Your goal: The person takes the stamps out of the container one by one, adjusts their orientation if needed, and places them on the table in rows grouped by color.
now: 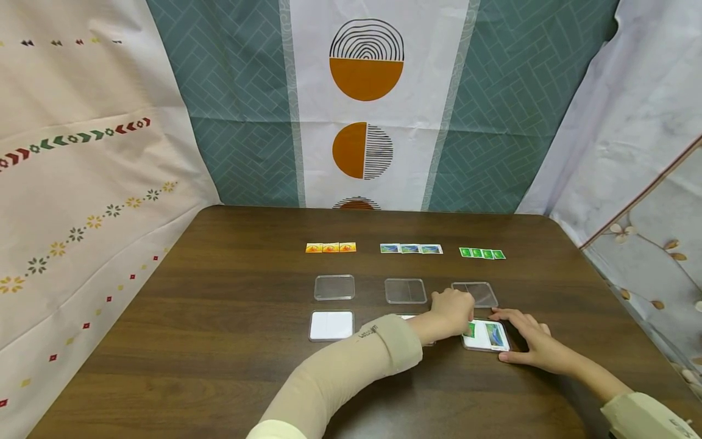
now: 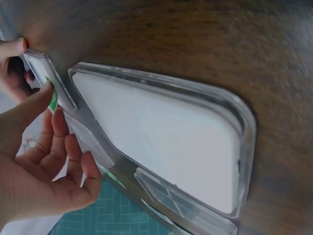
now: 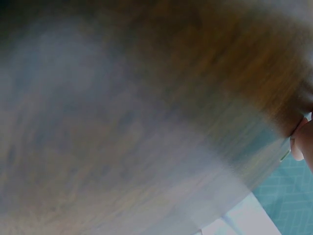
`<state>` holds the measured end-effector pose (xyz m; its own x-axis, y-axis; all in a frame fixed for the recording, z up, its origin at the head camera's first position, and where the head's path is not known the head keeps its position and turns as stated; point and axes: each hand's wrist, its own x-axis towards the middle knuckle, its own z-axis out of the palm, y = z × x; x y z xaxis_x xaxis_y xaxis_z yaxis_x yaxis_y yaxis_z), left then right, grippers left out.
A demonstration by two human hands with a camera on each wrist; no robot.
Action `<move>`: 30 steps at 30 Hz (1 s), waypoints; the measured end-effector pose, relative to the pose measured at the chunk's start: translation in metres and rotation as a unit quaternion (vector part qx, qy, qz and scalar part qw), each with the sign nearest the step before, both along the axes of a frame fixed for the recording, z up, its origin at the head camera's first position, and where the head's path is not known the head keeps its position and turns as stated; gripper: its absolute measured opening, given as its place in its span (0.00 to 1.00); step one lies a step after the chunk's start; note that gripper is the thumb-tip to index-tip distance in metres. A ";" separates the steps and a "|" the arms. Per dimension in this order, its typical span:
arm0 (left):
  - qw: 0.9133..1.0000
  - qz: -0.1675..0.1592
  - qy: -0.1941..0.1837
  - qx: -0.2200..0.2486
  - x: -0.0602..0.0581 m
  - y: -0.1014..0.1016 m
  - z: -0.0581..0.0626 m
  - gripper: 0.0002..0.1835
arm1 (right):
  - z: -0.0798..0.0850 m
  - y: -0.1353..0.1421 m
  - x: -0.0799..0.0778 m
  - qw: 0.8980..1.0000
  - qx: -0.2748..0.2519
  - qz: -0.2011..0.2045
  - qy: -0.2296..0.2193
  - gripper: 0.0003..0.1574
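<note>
My left hand (image 1: 452, 310) pinches a small green stamp (image 1: 470, 330) between thumb and fingers, low over the left part of a clear case with a white insert (image 1: 478, 342). A blue picture stamp (image 1: 495, 335) lies on that insert's right part. Around the case's right end is my right hand (image 1: 534, 344), thumb at the near corner and forefinger at the far one. In the left wrist view, the left hand (image 2: 54, 171) holds the green stamp (image 2: 53, 102) on edge, touching or close to the insert. Only fingers (image 3: 305, 142) show in the blurred right wrist view.
Behind stand clear lids (image 1: 334, 287), (image 1: 405, 291), one partly behind the left hand. Another white-filled case (image 1: 331, 325) lies left; the middle case (image 2: 161, 137) is mostly behind the left arm. Rows of orange stamps (image 1: 331, 247), blue stamps (image 1: 411, 249) and green stamps (image 1: 482, 253) lie farther back.
</note>
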<state>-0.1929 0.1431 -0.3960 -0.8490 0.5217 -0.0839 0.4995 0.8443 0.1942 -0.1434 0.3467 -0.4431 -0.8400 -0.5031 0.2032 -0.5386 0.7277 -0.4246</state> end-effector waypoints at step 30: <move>0.987 0.022 -0.015 0.161 -0.044 -0.021 0.020 0.05 | 0.000 0.000 -0.001 1.000 -0.001 0.002 0.002 0.42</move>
